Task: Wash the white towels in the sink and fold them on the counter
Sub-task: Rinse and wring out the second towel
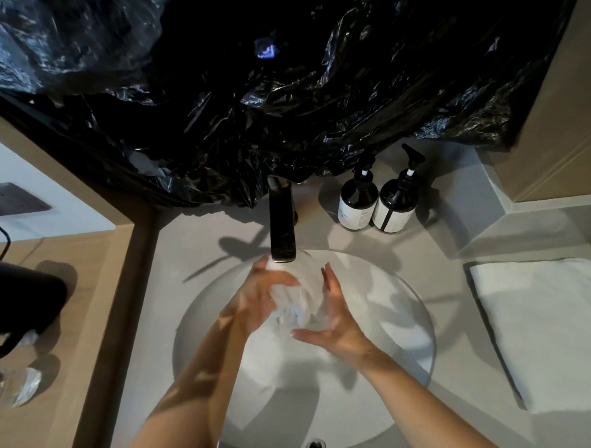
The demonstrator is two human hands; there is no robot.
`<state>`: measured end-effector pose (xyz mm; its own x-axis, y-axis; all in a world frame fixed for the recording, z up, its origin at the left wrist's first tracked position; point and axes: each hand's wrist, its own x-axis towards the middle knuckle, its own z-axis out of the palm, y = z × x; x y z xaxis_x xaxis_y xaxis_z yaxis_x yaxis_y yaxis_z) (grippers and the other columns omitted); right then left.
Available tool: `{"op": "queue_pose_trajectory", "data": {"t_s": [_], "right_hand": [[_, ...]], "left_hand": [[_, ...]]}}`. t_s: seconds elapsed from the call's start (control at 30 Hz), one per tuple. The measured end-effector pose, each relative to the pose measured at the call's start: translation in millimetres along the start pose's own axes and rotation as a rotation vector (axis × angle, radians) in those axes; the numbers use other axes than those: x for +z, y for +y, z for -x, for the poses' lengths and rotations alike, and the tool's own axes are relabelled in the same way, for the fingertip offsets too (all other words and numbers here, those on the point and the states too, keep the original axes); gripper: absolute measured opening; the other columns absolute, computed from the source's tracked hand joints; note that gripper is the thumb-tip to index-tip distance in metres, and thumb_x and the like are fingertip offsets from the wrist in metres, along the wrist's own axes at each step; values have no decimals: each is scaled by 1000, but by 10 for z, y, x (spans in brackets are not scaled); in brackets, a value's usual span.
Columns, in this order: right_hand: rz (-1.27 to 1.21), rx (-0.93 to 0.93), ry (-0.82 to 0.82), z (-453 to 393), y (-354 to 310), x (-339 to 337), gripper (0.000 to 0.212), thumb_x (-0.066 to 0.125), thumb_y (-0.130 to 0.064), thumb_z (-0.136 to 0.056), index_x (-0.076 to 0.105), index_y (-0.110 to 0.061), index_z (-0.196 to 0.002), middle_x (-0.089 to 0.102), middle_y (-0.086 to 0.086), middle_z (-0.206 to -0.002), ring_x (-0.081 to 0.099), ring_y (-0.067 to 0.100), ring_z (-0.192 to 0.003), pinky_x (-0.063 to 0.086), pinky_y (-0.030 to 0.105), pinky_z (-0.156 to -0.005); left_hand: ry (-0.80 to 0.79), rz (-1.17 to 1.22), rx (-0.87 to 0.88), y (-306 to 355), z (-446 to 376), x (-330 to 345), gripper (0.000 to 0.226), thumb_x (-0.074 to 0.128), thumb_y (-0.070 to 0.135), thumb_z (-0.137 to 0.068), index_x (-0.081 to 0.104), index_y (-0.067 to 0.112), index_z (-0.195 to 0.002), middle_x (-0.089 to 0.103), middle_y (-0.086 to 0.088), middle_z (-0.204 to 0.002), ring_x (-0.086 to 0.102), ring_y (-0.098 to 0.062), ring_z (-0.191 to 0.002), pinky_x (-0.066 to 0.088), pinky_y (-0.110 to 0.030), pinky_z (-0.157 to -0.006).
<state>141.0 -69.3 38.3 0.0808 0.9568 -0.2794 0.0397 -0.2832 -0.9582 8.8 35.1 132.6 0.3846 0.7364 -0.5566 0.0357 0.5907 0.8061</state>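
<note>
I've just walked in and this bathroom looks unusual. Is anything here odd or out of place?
Yes. Crumpled black plastic sheeting hangs over the wall behind the faucet, its lower edge draping onto the faucet's top. Otherwise both hands rub a white towel under the spout, and a folded towel lies flat on the counter.

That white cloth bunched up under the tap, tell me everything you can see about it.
The wet towel is white, bunched and twisted into a crumpled wad, blurred by motion. It is held over the round sink right below the dark faucet spout. The left hand grips its left side and the right hand presses its right side with fingers spread. More white cloth hangs or lies in the basin beneath it.
</note>
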Motion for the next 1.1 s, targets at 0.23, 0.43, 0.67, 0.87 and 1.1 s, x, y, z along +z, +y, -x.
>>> {"op": "queue_pose_trajectory", "data": {"t_s": [0.23, 0.43, 0.67, 0.87, 1.1], "right_hand": [[351, -15, 158, -362, 32, 490, 125, 88, -45, -60, 1, -45, -150, 37, -16, -147, 26, 2, -138, -1, 42, -121], [274, 35, 145, -484, -52, 478, 40, 82, -21, -69, 61, -29, -101, 65, -10, -99, 62, -3, -90, 49, 25, -86], [-62, 174, 219, -649, -319, 257, 19, 56, 7, -90, 60, -1, -107, 70, -2, -81, 66, 0, -68, 51, 19, -67], [-430, 214, 251, -703, -526, 134, 21, 54, -2, -94, 66, -5, -111, 69, 16, -104, 65, 32, -98, 50, 44, -91], [-511, 87, 122, -549, -528, 77, 66, 71, -24, -71, 53, 3, -128, 66, 18, -113, 67, 28, -100, 55, 33, -82]], "left_hand": [[141, 194, -29, -94, 205, -182, 35, 41, -16, -89, 57, 6, -111, 64, 2, -83, 66, -3, -69, 52, -21, -64], [78, 320, 157, 5, 362, -393, 25, 47, 1, -74, 72, 4, -73, 67, -16, -69, 68, -27, -69, 51, -35, -66], [35, 478, 200, -128, 388, -683, 19, 67, 15, -73, 77, 6, -85, 74, -13, -93, 67, -32, -97, 57, -39, -83], [-25, 364, 119, -422, 401, -716, 55, 89, 29, -62, 69, 8, -108, 73, -3, -102, 69, -16, -97, 51, -31, -88], [48, 391, -329, -649, 287, -660, 18, 66, 38, -85, 71, 31, -101, 61, -2, -103, 61, -20, -95, 44, -42, -91]]}}
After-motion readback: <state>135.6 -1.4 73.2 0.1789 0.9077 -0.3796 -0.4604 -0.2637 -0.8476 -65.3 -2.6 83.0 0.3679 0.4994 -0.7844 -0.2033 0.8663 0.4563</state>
